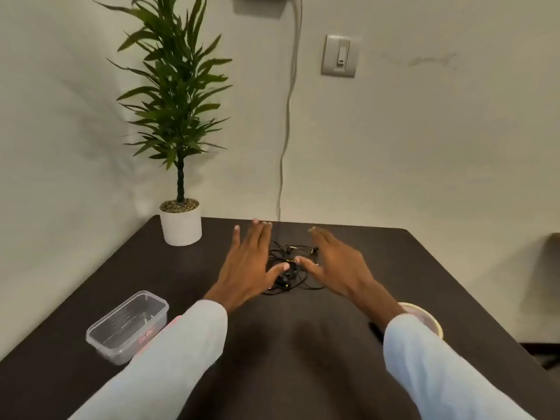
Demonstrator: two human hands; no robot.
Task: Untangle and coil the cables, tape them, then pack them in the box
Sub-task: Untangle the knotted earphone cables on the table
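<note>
We are looking down at a dark, matte table (91,298) and sitting at the very start of the job, judging by how things are lying. At far left, a clear, rounded-rectangular plastic box (127,326) is standing open with nothing inside it. Behind it, a leafy green plant in a smooth white pot (181,223) is standing by the wall. Our left hand (247,262) is hovering with fingers spread and straight, gripping nothing. Between our hands, a loose knot of thin black cables (288,268) is lying tangled, not yet coiled or taped. Our right hand (335,265) is equally spread and holding nothing. At right, a pale round roll, probably tape (427,319), is peeking out beside our light sleeve.
</note>
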